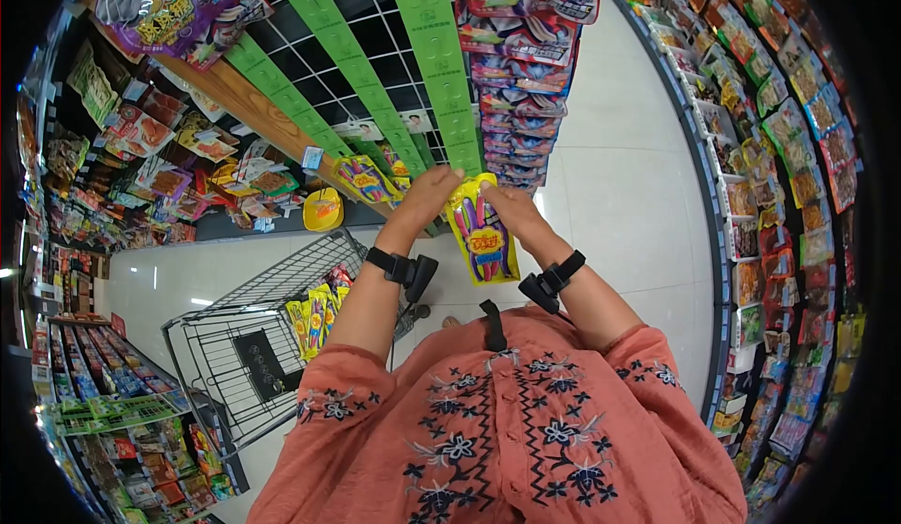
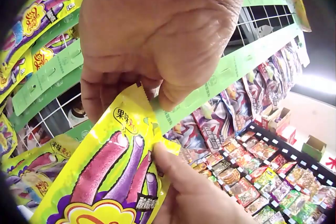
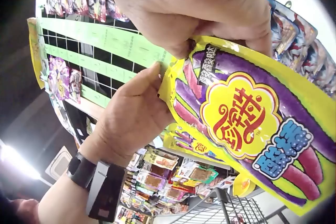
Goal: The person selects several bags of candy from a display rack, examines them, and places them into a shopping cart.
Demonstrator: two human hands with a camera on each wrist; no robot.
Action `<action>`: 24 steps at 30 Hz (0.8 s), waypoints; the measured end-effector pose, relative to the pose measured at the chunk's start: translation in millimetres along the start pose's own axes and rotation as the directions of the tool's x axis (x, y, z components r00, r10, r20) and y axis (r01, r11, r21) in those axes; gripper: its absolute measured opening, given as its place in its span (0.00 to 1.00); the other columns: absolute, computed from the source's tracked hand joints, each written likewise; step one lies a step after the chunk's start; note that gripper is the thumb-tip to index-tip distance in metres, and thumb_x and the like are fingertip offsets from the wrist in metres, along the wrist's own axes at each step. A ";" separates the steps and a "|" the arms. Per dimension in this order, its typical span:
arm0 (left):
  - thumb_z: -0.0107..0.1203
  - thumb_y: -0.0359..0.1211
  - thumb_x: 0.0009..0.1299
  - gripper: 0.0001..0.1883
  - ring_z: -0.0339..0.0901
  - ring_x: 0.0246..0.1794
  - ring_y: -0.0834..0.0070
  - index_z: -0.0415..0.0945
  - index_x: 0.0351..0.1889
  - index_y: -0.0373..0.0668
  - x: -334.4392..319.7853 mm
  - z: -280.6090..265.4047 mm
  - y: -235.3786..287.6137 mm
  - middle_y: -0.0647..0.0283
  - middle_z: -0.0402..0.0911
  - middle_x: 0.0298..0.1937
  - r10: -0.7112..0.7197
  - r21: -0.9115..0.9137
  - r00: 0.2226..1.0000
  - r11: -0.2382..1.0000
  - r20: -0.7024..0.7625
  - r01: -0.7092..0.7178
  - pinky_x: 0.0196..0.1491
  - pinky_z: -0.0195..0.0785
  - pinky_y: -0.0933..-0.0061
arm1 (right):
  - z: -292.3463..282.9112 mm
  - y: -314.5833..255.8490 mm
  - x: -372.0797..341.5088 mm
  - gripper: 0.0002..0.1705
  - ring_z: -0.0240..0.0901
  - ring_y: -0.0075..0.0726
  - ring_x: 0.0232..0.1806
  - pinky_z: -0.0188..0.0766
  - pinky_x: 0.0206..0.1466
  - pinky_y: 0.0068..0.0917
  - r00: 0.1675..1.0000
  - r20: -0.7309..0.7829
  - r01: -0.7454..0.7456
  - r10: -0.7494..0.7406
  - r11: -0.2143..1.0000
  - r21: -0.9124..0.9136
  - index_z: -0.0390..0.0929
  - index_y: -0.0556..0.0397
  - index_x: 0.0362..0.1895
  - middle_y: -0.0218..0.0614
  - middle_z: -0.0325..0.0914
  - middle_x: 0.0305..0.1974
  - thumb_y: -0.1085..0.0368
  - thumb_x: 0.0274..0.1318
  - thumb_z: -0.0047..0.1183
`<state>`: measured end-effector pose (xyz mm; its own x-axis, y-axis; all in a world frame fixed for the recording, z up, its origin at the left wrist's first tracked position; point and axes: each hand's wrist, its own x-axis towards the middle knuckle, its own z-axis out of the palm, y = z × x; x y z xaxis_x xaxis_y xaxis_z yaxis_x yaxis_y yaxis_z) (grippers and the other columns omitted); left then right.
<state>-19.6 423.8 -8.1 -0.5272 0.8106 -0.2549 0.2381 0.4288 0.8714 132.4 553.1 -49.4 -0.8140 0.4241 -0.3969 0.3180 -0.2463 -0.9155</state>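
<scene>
A yellow candy packet [image 1: 484, 240] printed with pink and purple finger shapes hangs upright before the person, below a green hanging strip [image 1: 430, 50]. The right hand [image 1: 514, 212] pinches the packet's upper edge, thumb on the front in the left wrist view. At the opposite upper corner, the left hand [image 1: 427, 200] has its thumb against the strip's lower end and its fingers curled behind, partly hidden by the packet [image 2: 113, 161]. In the right wrist view, the left thumb lies where strip [image 3: 126, 43] and packet meet.
More yellow packets [image 1: 366, 177] hang left of the hands. A wire shopping cart [image 1: 211, 355] with several yellow packets [image 1: 319, 313] stands at lower left. Red-and-blue packets [image 1: 521, 74] hang right of the strips. Stocked shelves [image 1: 741, 167] line the aisle's right side.
</scene>
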 end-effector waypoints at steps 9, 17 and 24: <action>0.48 0.45 0.75 0.23 0.73 0.42 0.77 0.75 0.49 0.31 -1.3 7.1 -7.0 0.62 0.79 0.43 0.045 -0.121 0.999 0.992 -0.022 -0.047 0.49 0.66 0.74 | -1.1 7.2 -1.7 0.28 0.76 0.26 0.32 0.71 0.40 0.27 0.999 -0.008 -0.031 0.031 0.999 0.027 0.83 0.61 0.35 0.37 0.82 0.31 0.46 0.65 0.48; 0.47 0.46 0.76 0.20 0.71 0.39 0.77 0.73 0.46 0.35 3.5 15.1 -17.8 0.63 0.77 0.38 0.148 -0.222 0.986 0.962 -0.074 -0.161 0.44 0.65 0.73 | 0.0 19.6 9.1 0.30 0.76 0.29 0.34 0.71 0.42 0.28 1.000 -0.008 0.023 -0.023 0.997 0.067 0.83 0.62 0.38 0.38 0.82 0.32 0.44 0.65 0.47; 0.47 0.46 0.77 0.19 0.67 0.37 0.79 0.73 0.44 0.36 -1.0 12.2 -11.8 0.66 0.75 0.36 0.102 -0.211 0.991 0.970 -0.085 -0.118 0.43 0.64 0.74 | 0.1 22.6 14.2 0.32 0.77 0.33 0.36 0.72 0.44 0.31 0.998 -0.037 0.048 -0.050 0.998 -0.045 0.81 0.63 0.43 0.43 0.83 0.36 0.42 0.65 0.45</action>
<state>-12.0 422.8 -23.2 -0.5678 0.8131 -0.1281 0.1210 0.2364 0.9641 128.0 553.4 -75.7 -0.8105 0.4677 -0.3526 0.2998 -0.1859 -0.9357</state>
